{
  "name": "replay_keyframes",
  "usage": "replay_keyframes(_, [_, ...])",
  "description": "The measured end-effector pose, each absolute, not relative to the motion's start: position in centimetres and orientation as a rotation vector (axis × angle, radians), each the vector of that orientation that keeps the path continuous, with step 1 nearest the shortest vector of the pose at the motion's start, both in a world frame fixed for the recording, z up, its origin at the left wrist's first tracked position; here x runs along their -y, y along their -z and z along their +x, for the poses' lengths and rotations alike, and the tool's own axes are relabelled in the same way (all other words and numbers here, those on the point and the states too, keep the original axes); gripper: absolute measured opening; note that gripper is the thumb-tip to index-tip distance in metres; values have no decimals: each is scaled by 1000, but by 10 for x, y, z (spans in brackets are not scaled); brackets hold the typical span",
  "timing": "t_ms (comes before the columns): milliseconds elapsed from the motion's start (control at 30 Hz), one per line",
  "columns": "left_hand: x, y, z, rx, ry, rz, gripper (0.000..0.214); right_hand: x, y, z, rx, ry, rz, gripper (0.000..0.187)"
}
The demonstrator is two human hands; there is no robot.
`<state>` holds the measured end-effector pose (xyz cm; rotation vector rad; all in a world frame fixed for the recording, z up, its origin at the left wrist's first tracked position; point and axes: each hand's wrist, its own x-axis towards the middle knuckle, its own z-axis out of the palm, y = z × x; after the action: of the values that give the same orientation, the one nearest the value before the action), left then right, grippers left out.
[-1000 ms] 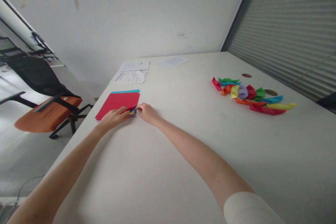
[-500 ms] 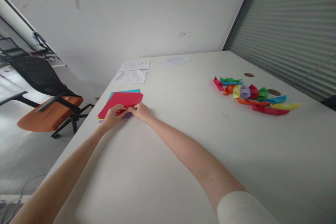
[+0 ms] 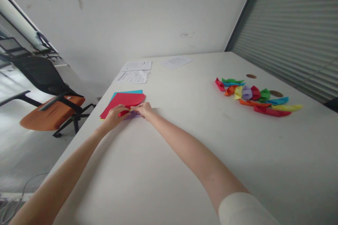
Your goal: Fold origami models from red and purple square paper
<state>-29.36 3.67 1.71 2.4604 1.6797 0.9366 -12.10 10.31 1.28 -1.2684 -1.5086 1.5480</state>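
Observation:
A stack of coloured paper lies at the table's left side, with a red sheet on top and a blue sheet showing behind it. Under the near edge, a purple sheet shows, along with a little yellow. My left hand rests at the near edge of the stack, its fingers closed on the bent-up edge of the red sheet. From the right, my right hand pinches the paper near the same corner. Its fingertips almost meet those of the left hand, and how many sheets they hold cannot be made out.
Folded paper pieces in several colours lie on the right of the white table. Printed sheets lie toward the back wall. Two round holes pierce the tabletop. An orange office chair stands left.
Both hands stay at the near edge of the stack. My right hand's fingers have shifted slightly, and more of the purple sheet shows beneath them. The view has moved a little.

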Motion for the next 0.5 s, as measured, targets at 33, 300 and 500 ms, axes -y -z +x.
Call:
replay_keyframes(33, [-35, -19, -292, -1687, -931, 2451, 32, -102, -14, -119, 1478, -1575, -1249, 33])
replay_keyframes(300, [-30, -36, -270, -1759, -934, 2304, 37, -95, -22, -121, 1300, -1749, -1076, 20])
replay_keyframes(500, [-33, -39, -266, -1873, -905, 2311, 33, -94, -16, -120, 1194, -1872, -1064, 29])
